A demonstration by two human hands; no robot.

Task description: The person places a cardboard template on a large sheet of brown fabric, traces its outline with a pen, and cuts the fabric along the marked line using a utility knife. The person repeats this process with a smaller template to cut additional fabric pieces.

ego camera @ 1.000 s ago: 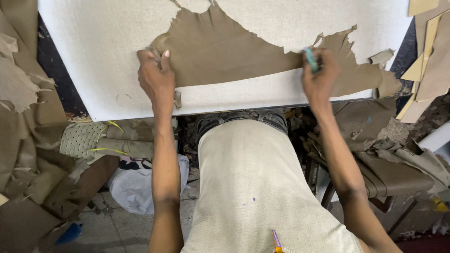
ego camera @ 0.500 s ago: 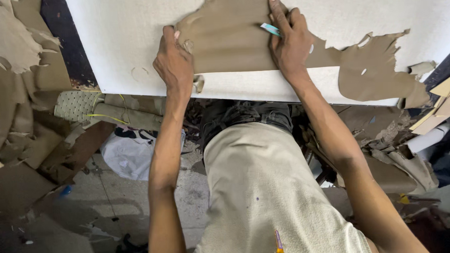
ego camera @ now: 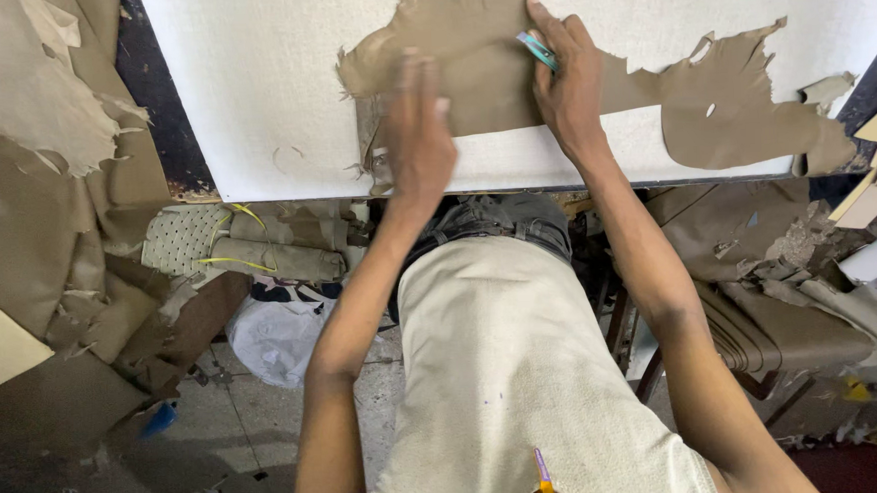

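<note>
The tan leather sheet [ego camera: 471, 61] runs lengthwise along the white board's [ego camera: 258, 88] near edge, pinned under the flat, open left hand [ego camera: 417, 131], while the right hand [ego camera: 564, 82] rests on it just beside, fingers closed on a small blue tool [ego camera: 537, 51].

Hide [ego camera: 471, 51]: on the board [ego camera: 258, 88]
Left hand [ego camera: 417, 140]: on its near edge, blurred
Right hand [ego camera: 569, 77]: farther right, on the hide
Scraps [ego camera: 55, 104]: left of board
</note>
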